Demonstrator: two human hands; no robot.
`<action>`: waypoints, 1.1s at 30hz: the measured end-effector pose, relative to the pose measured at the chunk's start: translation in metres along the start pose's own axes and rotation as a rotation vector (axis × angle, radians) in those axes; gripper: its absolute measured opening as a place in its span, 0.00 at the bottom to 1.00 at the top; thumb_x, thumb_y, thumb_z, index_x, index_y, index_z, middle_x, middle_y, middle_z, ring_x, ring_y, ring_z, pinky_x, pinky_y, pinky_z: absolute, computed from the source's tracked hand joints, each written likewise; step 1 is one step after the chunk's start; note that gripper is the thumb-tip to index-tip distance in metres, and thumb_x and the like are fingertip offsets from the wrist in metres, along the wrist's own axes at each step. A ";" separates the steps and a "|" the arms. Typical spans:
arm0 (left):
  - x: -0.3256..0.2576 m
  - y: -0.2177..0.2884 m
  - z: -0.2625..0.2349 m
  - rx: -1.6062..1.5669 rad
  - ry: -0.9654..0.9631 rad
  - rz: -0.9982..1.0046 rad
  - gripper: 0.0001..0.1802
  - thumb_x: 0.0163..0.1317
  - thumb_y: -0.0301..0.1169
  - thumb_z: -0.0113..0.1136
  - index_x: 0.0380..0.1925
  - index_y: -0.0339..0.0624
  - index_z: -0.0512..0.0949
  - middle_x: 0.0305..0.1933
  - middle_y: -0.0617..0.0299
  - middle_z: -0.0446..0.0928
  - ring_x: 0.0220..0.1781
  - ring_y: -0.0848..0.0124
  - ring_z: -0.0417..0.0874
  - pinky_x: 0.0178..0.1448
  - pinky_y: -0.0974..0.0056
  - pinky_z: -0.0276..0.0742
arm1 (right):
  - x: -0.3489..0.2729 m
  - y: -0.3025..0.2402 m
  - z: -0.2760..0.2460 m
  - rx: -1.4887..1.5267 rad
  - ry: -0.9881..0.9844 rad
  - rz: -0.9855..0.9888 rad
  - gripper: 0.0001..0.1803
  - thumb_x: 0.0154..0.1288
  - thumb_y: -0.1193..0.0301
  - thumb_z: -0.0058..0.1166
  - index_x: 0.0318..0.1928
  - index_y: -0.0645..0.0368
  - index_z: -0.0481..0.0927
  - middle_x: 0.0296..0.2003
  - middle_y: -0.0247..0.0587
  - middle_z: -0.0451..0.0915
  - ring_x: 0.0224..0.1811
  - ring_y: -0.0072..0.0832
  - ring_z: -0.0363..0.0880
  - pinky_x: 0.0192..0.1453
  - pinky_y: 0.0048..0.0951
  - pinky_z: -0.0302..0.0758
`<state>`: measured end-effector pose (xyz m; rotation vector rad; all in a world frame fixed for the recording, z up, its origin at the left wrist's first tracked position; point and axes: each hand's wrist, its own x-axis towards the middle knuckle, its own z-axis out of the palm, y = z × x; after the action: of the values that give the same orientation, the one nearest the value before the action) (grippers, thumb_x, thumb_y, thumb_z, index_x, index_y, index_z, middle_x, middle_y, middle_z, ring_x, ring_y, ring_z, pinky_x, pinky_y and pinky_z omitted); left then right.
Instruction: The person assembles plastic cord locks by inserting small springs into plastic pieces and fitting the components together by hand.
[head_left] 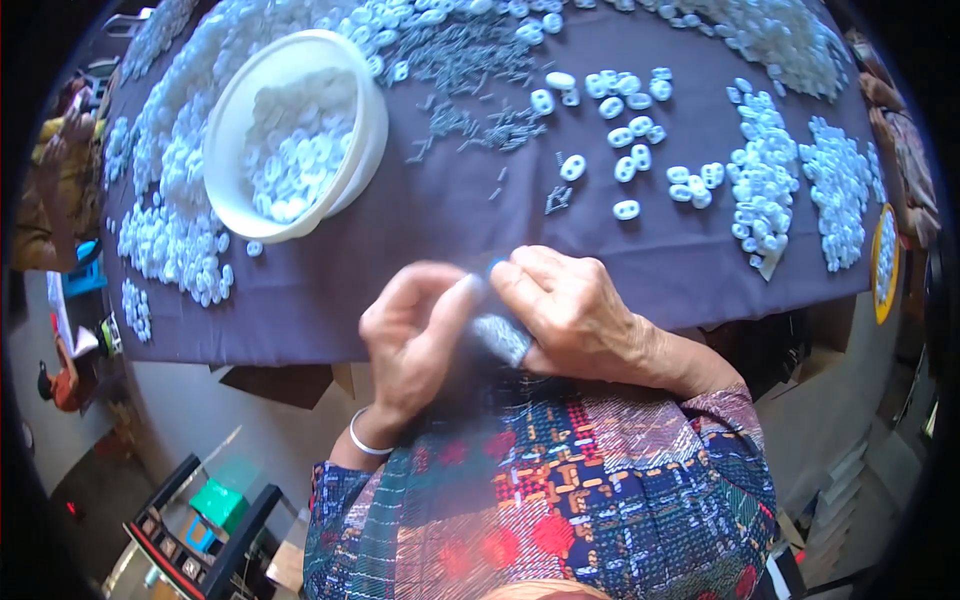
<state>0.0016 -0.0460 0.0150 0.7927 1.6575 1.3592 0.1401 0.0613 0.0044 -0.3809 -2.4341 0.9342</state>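
Observation:
Close to the table's front edge, my two hands meet in front of my body. My left hand is smeared by motion; its thumb and forefinger come together, and I cannot make out what is between them. My right hand is closed, its thumb and forefinger pinched, with a speck of blue at the tips. A crinkled silvery-white thing shows under the right fingers. Ahead lie loose white two-holed plastic pieces and a few small metal springs.
A white bowl of whitish pieces tilts at the left, among spread heaps of them. More springs are strewn at the back. Piles of pieces stand right, beside a yellow-rimmed tray. Other people sit at both sides.

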 end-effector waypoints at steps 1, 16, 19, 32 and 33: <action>-0.004 0.008 -0.003 0.073 0.021 0.098 0.02 0.61 0.20 0.54 0.30 0.33 0.76 0.32 0.60 0.77 0.30 0.78 0.75 0.38 0.73 0.72 | -0.002 -0.003 -0.007 0.015 0.021 -0.013 0.15 0.47 0.74 0.62 0.34 0.67 0.73 0.23 0.45 0.69 0.23 0.40 0.73 0.25 0.36 0.72; 0.084 0.049 -0.089 1.122 0.609 0.748 0.09 0.55 0.27 0.66 0.36 0.38 0.79 0.39 0.56 0.80 0.43 0.63 0.79 0.49 0.61 0.73 | -0.004 0.082 -0.101 -0.636 0.111 0.415 0.15 0.47 0.78 0.47 0.39 0.61 0.74 0.33 0.49 0.71 0.38 0.49 0.73 0.42 0.43 0.70; 0.067 0.049 -0.070 1.157 0.635 0.846 0.13 0.51 0.24 0.67 0.38 0.40 0.79 0.42 0.56 0.80 0.47 0.61 0.77 0.53 0.60 0.71 | 0.001 0.095 -0.097 -0.622 0.023 0.451 0.13 0.47 0.78 0.47 0.38 0.62 0.72 0.33 0.49 0.71 0.39 0.48 0.73 0.43 0.44 0.69; 0.028 -0.001 0.008 0.565 -0.109 0.710 0.11 0.49 0.18 0.65 0.34 0.36 0.79 0.37 0.57 0.80 0.39 0.66 0.80 0.46 0.65 0.75 | -0.014 0.071 -0.085 -0.596 0.217 0.038 0.20 0.40 0.88 0.51 0.39 0.65 0.70 0.35 0.52 0.73 0.36 0.51 0.76 0.37 0.42 0.75; 0.026 -0.002 0.009 0.574 -0.102 0.700 0.11 0.49 0.18 0.65 0.34 0.36 0.79 0.37 0.57 0.80 0.39 0.66 0.80 0.46 0.65 0.75 | -0.011 0.059 -0.082 -0.552 0.288 -0.043 0.18 0.41 0.88 0.54 0.37 0.65 0.71 0.35 0.52 0.74 0.34 0.49 0.77 0.35 0.40 0.76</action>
<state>-0.0019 -0.0197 0.0068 1.8775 1.7827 1.2398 0.1986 0.1438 0.0122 -0.6035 -2.3795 0.1527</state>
